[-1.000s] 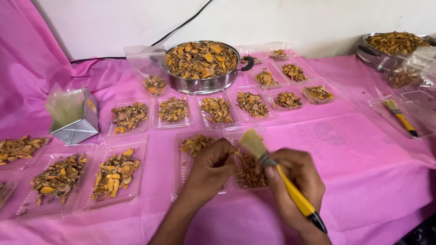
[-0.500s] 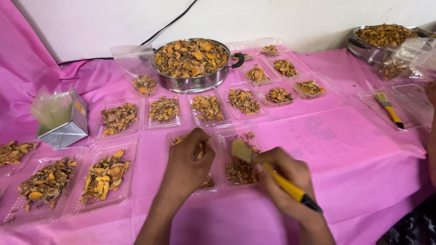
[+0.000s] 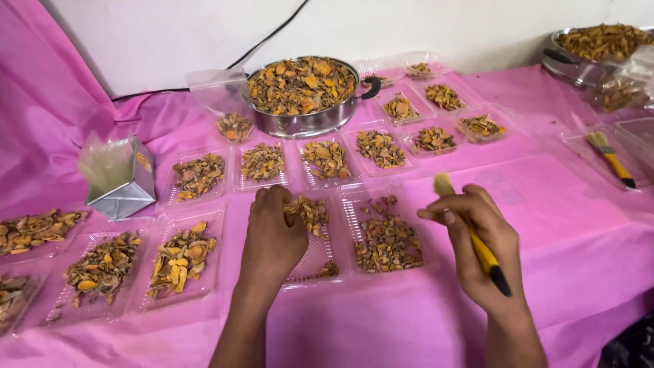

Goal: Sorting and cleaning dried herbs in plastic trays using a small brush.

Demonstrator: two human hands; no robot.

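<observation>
Whereas half a second earlier the left hand (image 3: 272,238) lay flat over the middle of the clear hinged tray (image 3: 320,255), it now sits at the tray's near-left part, fingers curled together on a clump of dried orange-brown pieces (image 3: 310,212). The right hand (image 3: 480,249) has shifted off the tray's right compartment to just beside it; its fingers are clamped round a yellow-handled brush (image 3: 470,232), bristles raised and pointing away from the person, black handle tip toward the wrist. That right compartment, previously part-covered, now shows its heap of pieces (image 3: 387,240) in full. Behind the tray, a row of filled small trays (image 3: 327,158) and a steel pan (image 3: 303,95) heaped with the same pieces stand on the pink cloth (image 3: 545,204); a second brush (image 3: 610,158) lies far right.
</observation>
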